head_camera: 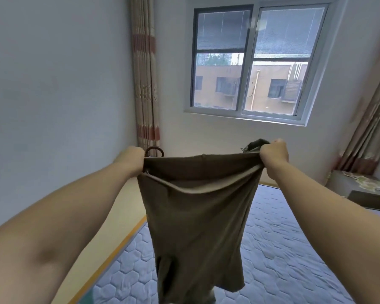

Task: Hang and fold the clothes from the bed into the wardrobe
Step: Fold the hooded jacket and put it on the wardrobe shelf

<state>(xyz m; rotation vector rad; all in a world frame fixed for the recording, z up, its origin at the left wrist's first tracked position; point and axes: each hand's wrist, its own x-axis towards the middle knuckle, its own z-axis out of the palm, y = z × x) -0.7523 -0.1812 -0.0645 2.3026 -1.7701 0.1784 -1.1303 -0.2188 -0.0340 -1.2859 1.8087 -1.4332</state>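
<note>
held garment (198,207) blocks centre, mattress (294,249) below

The pale quilted mattress (294,249) is edged in yellow; papers (370,183) lie on the grey cabinet (340,183) beside it.

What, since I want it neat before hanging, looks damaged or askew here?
The olive-brown fabric garment, held stretched by its top edge between the left hand and right hand, has an uneven, frayed-looking bottom hem at lower right, and a wad of it bunches above that hand.
</note>
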